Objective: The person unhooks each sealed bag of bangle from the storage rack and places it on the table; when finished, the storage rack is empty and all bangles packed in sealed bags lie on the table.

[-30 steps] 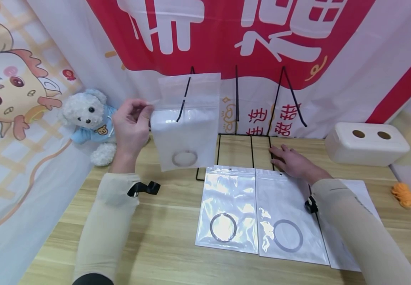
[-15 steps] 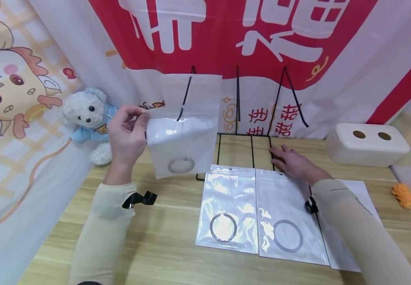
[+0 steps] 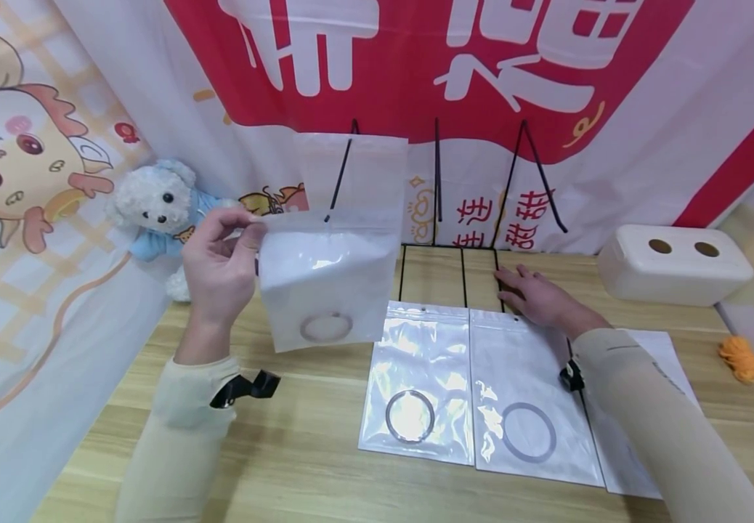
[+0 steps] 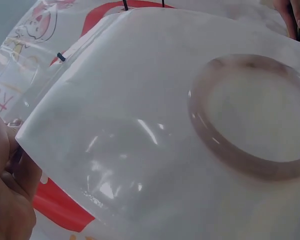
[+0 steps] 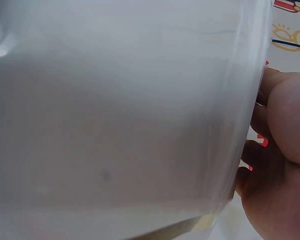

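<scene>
A zip bag (image 3: 331,269) with a translucent top strip hangs on the left black hook, whose tip pokes through its front. My left hand (image 3: 220,265) pinches the bag's left edge below the zip line, and the bag bends there. Inside lies a pinkish-brown bangle (image 4: 215,135), seen large in the left wrist view. My right hand (image 3: 543,296) rests on the base of the black wire rack (image 3: 463,276), fingers extended over a wire. In the right wrist view a blurred pale bag (image 5: 115,100) covers part of the scene beside the fingers.
Two zip bags with rings, a left bag (image 3: 423,370) and a right bag (image 3: 508,378), lie before the rack. Another white packet (image 3: 651,349) is partly under my right forearm. A plush bear (image 3: 161,203), a white box (image 3: 674,272) and orange yarn (image 3: 741,359) stand around.
My left hand has moved down and left toward me, pulling the bag's lower part along with it. The bag's top still hangs on the hook. My right hand has stayed put.
</scene>
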{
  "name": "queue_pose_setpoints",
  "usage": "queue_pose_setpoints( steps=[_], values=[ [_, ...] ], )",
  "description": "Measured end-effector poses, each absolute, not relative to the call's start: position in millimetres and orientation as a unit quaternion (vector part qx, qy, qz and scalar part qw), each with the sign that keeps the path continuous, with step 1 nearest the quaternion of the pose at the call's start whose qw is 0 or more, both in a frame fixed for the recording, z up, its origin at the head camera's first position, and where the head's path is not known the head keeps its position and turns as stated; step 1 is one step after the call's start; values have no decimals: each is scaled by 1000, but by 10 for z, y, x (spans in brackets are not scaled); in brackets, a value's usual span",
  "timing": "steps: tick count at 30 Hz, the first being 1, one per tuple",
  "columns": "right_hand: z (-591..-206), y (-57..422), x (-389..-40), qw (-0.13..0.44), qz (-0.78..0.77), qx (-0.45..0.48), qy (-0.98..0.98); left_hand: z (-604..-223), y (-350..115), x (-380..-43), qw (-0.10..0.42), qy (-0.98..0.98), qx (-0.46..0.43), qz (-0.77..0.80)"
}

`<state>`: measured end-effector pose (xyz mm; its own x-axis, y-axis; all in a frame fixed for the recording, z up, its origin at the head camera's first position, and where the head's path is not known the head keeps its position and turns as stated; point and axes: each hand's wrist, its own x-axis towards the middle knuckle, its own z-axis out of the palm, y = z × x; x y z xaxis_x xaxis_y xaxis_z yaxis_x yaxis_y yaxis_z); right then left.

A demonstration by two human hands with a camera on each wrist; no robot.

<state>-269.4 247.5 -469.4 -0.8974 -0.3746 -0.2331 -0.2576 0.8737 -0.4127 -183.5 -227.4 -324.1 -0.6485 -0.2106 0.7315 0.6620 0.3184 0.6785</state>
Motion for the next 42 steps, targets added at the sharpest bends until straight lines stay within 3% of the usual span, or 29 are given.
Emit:
queue_pose_setpoints(
  steps=[15, 23, 31, 37, 42],
  values=[
    [-4721, 2493, -2693, 160, -184, -155, 957, -3243, -2321, -1684, 381, -712, -144, -572],
    [-4707, 2499, -2702, 161, -183, -155, 957, -3328, -2496, -1520, 343, -693, -132, -620],
    [-4684, 2518, -2685, 160, -183, -155, 958, -3468, -2744, -1402, 236, -709, -70, -661],
    [-4698, 2519, -2692, 158, -188, -160, 956, -3673, -2990, -1620, 103, -800, 33, -590],
    [-4720, 2500, -2714, 163, -191, -159, 955, -3847, -3108, -1809, 57, -827, 46, -557]
  ],
)
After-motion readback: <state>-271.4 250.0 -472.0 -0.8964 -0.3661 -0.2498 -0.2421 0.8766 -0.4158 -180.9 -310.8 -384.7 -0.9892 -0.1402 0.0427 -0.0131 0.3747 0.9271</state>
